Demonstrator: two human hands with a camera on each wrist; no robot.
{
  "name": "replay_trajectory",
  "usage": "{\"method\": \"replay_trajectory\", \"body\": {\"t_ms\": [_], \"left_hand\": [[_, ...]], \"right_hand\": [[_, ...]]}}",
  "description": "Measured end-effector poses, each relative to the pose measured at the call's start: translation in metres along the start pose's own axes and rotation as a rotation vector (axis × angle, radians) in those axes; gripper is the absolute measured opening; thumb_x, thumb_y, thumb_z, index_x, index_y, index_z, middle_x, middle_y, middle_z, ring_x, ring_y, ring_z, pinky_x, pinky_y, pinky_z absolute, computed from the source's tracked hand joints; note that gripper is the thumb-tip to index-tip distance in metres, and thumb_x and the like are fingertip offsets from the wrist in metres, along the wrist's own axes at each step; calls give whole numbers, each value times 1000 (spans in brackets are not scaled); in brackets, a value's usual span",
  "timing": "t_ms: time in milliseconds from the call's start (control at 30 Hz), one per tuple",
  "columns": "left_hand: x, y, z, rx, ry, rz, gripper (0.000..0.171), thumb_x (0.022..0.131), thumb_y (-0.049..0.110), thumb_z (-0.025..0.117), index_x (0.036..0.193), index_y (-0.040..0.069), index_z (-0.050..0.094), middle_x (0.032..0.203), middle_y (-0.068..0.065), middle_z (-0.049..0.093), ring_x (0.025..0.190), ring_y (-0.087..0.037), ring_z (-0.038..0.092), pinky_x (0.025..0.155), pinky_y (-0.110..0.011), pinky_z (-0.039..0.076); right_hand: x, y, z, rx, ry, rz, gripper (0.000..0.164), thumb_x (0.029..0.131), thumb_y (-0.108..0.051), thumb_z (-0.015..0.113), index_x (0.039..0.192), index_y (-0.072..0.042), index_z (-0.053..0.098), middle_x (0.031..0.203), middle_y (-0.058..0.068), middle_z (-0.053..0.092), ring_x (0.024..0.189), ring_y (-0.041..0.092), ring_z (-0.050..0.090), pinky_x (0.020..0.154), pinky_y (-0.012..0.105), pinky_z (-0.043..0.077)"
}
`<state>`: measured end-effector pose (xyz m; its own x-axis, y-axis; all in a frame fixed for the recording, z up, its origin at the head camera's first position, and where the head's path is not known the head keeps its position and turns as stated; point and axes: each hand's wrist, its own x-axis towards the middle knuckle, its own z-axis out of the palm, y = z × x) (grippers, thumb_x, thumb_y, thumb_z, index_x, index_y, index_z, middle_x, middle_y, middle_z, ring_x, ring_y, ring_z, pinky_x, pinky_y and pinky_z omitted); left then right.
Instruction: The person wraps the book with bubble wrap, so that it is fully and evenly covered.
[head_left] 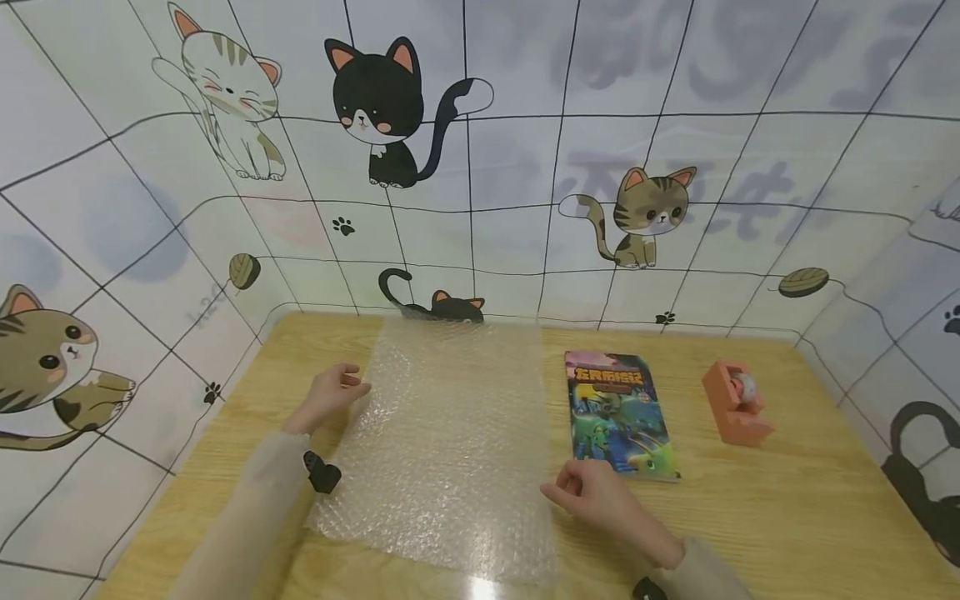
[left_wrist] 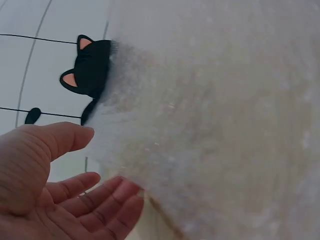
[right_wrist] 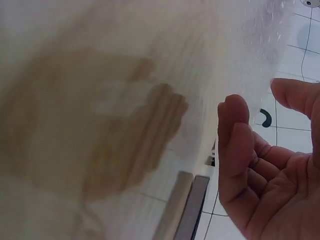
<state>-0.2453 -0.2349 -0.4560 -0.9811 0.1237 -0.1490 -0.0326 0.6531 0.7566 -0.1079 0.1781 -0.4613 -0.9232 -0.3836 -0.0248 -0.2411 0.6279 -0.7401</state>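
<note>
A sheet of clear bubble wrap (head_left: 457,442) lies flat on the wooden table, reaching back to the wall. At its left edge is my left hand (head_left: 330,398), thumb and fingers apart; in the left wrist view its fingertips (left_wrist: 131,192) overlap the sheet's edge. My right hand (head_left: 596,496) hovers by the right edge, just in front of a colourful comic-style book (head_left: 618,417). In the right wrist view, loosely bent fingers (right_wrist: 235,145) stand apart from the thumb, with nothing between them.
To the right of the book stands a coral tape dispenser (head_left: 738,417) with a roll in it. A white wall sheet (head_left: 510,158) printed with cats and grid lines rises behind the wooden table (head_left: 787,517) and along both sides.
</note>
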Motion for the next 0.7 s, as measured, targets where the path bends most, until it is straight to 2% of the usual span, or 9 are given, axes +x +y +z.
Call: {"method": "replay_trajectory", "body": {"t_ms": [100, 267, 367, 533, 700], "left_hand": [[0, -5, 1, -13, -7, 12, 49, 92, 17, 58, 130, -10, 42, 114, -30, 56, 99, -36, 58, 76, -39, 53], [2, -10, 4, -50, 36, 15, 36, 87, 5, 56, 119, -10, 52, 97, -21, 64, 78, -21, 60, 63, -28, 51], [1, -11, 4, -68, 45, -9, 32, 85, 3, 56, 114, -9, 56, 92, -16, 65, 74, -17, 59, 61, -25, 49], [-7, -12, 5, -101, 31, -37, 30, 87, 6, 58, 112, -11, 56, 91, -16, 64, 76, -16, 58, 63, -24, 49], [-20, -13, 5, -170, 9, -33, 29, 88, 4, 59, 110, -14, 55, 89, -16, 64, 72, -13, 60, 63, -25, 52]], "right_hand": [[-2, -3, 4, 19, -32, 6, 31, 88, -35, 64, 68, -11, 62, 53, -10, 52, 45, 1, 43, 42, 19, 38], [-6, -6, 6, 93, -72, -11, 26, 88, -25, 65, 68, -9, 63, 53, -9, 54, 44, -1, 45, 40, 18, 40], [-6, -5, 6, 135, -83, -5, 22, 88, -17, 64, 69, -7, 63, 54, -7, 55, 44, 0, 46, 40, 18, 40], [-5, -1, 2, 155, -107, 74, 20, 90, -14, 60, 73, -6, 63, 56, -4, 56, 46, 5, 49, 41, 18, 41], [-3, 3, -5, 112, -79, 96, 18, 91, -13, 59, 74, -6, 62, 57, -4, 55, 47, 8, 50, 41, 19, 41]]}}
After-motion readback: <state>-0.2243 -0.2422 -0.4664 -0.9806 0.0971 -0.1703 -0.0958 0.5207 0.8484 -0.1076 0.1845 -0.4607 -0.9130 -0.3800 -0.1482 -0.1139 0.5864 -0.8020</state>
